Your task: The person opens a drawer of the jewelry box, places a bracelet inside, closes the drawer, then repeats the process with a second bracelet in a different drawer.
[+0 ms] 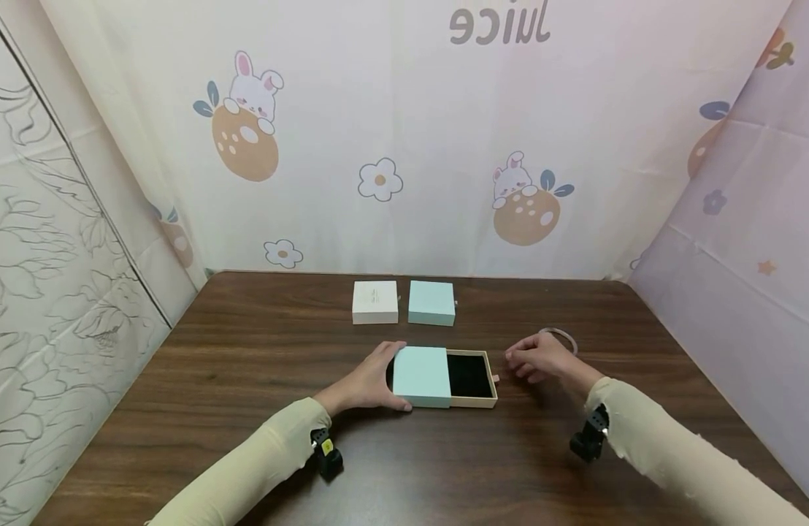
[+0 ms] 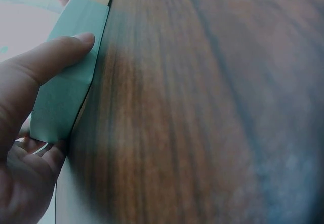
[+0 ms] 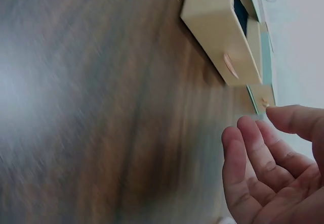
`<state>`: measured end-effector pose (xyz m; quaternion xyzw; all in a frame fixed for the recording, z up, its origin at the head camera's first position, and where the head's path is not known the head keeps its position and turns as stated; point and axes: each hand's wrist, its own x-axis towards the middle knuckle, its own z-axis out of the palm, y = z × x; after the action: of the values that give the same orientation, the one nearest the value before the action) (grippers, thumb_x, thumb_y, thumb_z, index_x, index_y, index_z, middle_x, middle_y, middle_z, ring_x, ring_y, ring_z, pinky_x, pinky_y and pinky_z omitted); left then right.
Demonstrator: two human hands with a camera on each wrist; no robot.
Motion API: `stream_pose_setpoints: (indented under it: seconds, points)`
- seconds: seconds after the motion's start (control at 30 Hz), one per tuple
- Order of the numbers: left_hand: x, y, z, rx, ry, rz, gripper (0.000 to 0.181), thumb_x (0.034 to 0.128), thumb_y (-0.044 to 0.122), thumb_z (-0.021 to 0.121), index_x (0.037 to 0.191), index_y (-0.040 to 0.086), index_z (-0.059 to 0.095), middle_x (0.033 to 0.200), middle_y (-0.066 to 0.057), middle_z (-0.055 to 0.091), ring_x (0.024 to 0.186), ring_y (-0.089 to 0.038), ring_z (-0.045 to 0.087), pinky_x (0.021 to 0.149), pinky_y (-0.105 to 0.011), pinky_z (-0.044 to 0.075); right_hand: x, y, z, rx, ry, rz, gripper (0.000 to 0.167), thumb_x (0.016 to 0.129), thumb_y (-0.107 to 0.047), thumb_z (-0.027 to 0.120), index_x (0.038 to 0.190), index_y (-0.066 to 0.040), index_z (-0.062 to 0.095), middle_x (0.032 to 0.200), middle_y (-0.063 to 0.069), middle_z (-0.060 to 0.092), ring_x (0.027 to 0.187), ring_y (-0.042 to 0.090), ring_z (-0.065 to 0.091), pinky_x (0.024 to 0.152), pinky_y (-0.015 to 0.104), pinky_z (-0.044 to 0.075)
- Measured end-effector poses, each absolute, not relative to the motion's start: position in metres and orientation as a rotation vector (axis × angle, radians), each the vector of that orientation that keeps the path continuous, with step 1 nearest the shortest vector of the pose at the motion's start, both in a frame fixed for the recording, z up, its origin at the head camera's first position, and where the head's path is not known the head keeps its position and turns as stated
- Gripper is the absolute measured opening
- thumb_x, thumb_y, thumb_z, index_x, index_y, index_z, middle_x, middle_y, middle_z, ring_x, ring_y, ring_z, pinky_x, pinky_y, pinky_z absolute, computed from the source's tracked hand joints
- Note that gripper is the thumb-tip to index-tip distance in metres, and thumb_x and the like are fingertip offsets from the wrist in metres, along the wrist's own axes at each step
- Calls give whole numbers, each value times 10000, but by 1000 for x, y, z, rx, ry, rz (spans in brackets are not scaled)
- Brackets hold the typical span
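Note:
A light-blue drawer box (image 1: 420,372) lies on the table with its cream inner tray (image 1: 473,402) slid partly out to the right. Black lining (image 1: 469,375) shows inside the tray, with no item visible on it. My left hand (image 1: 372,380) grips the sleeve from its left end, thumb on the near side and fingers at the far side. To the right of the tray, my right hand (image 1: 539,358) hovers apart from the pull tab (image 3: 231,65), fingers loosely bent and holding nothing. A pale bangle (image 1: 565,336) shows just beyond it, partly hidden by the hand.
Farther back stand a white box (image 1: 375,302) and another light-blue box (image 1: 432,302), side by side and closed. The dark wooden table (image 1: 260,321) ends at a patterned curtain (image 1: 437,219) at the back. More patterned cloth hangs at the right.

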<state>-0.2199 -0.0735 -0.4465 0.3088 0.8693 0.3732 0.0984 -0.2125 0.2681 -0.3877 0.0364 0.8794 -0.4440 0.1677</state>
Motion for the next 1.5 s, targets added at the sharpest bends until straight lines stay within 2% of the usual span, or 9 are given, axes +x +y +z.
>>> stream_pose_setpoints:
  seconds: [0.27, 0.5, 0.73, 0.83, 1.0, 1.13, 1.3, 1.5]
  points:
    - [-219, -73, -446, 916, 2569, 1104, 1080, 662, 371, 864, 1487, 34, 255, 1412, -115, 349, 1202, -223, 423, 969, -413, 389, -224, 291, -379, 93, 2581, -1244, 312, 957, -151, 557, 1098, 118, 628, 932, 167, 675, 779, 228, 643, 654, 388, 531]
    - [-220, -73, -448, 916, 2567, 1106, 1080, 664, 369, 865, 1487, 31, 252, 1413, -120, 346, 1201, -222, 424, 972, -409, 388, -238, 313, -374, 137, 2587, -1315, 319, 937, -132, 551, 1079, 141, 632, 833, 142, 668, 668, 167, 615, 605, 345, 531]
    - [-220, -73, -448, 933, 2561, 1113, 1079, 662, 356, 868, 1483, 20, 254, 1400, -128, 353, 1182, -224, 429, 965, -408, 391, -247, 331, -376, 84, 2709, -1177, 354, 931, -165, 561, 1069, 154, 628, 777, 106, 636, 647, 177, 585, 575, 376, 505]
    - [-219, -73, -449, 932, 2568, 1108, 1076, 661, 358, 868, 1482, 25, 258, 1396, -119, 357, 1176, -216, 430, 963, -404, 391, -251, 338, -379, 29, 2776, -1065, 377, 951, -189, 546, 1094, 151, 619, 814, 143, 632, 669, 224, 576, 566, 380, 478]
    - [-219, -73, -448, 928, 2565, 1106, 1072, 664, 349, 867, 1484, 27, 256, 1399, -117, 356, 1178, -211, 429, 964, -400, 391, -255, 352, -384, -83, 2945, -732, 414, 975, -246, 519, 1092, 147, 578, 1009, 270, 603, 813, 333, 582, 636, 424, 472]
    - [-219, -73, -446, 938, 2567, 1107, 1073, 661, 351, 869, 1478, 14, 261, 1392, -127, 359, 1169, -220, 435, 959, -403, 396, -259, 359, -385, -96, 3012, -479, 482, 973, -304, 518, 1112, 158, 503, 1052, 342, 546, 886, 444, 559, 670, 505, 456]
    - [-221, -73, -447, 928, 2573, 1100, 1073, 659, 353, 869, 1483, 35, 260, 1392, -110, 358, 1162, -204, 435, 960, -390, 394, -263, 364, -387, -97, 2990, -281, 522, 974, -329, 495, 1079, 181, 457, 1059, 411, 474, 948, 531, 491, 669, 531, 430]
    - [-222, -72, -447, 925, 2576, 1092, 1069, 662, 347, 868, 1484, 36, 259, 1403, -109, 350, 1179, -207, 429, 969, -390, 388, -262, 369, -393, -99, 2971, -126, 587, 989, -322, 463, 1156, 237, 400, 1134, 472, 408, 1051, 603, 386, 752, 607, 405]
